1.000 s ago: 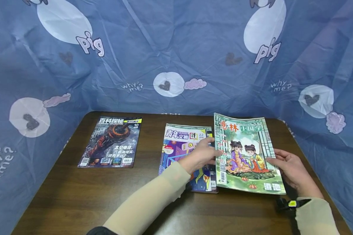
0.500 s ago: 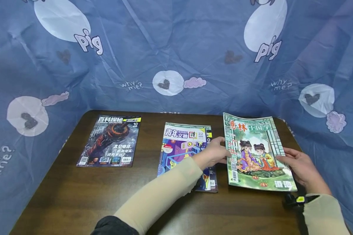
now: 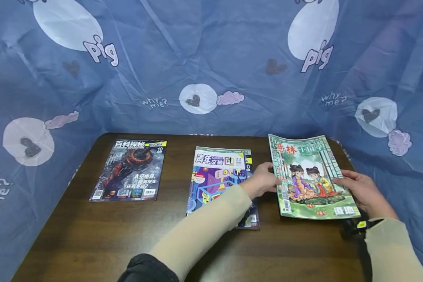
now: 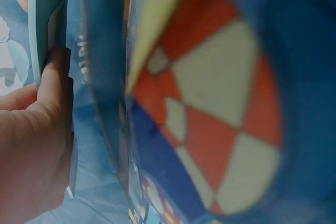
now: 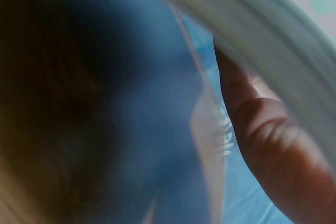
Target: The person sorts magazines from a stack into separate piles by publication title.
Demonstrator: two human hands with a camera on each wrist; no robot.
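Both hands hold a green magazine with two cartoon figures on its cover, above the right part of the table. My left hand grips its left edge; in the left wrist view the fingers lie along its underside. At the opposite edge, my right hand pinches it, thumb on the cover. Under the thick page edge in the right wrist view, a finger shows. Left of the held magazine lies a small stack topped by a purple magazine, partly covered by my left forearm.
A dark magazine with an orange ring-shaped machine lies alone at the table's left. Beneath the purple one, edges of a dark magazine and a green one stick out. Blue printed cloth hangs around the brown table.
Both hands have carried the green magazine to the right, away from the stack, and its near edge has shifted slightly farther back. The magazines on the table stay put.
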